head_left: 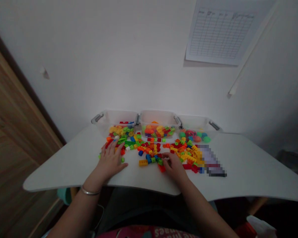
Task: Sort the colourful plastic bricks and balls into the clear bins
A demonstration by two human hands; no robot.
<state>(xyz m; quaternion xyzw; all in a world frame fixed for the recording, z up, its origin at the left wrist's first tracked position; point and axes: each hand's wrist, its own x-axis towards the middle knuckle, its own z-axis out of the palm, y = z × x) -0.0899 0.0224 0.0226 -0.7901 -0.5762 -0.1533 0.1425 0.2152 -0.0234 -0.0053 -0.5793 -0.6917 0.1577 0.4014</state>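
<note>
My left hand (pixel 111 161) lies palm down at the left of a spread of colourful toy bricks (pixel 152 148), fingers apart over several of them. Red, orange and green bricks show around its fingertips. A silver bangle (pixel 90 191) circles that wrist. My right hand (pixel 174 167) is at the near middle of the spread, its thumb and fingers curled together. Whatever is between those fingertips is too small to make out. Close by them are a green brick (pixel 160 162) and a blue brick (pixel 148 158). A yellow brick (pixel 143 163) lies left of these.
Along the wall stand three clear bins with toy pieces: a left bin (pixel 119 115), a middle bin (pixel 159 116) and a right bin (pixel 195 121). A pixelated flat object (pixel 212 162) lies right of the bricks. The white table (pixel 64 168) has a curved front edge.
</note>
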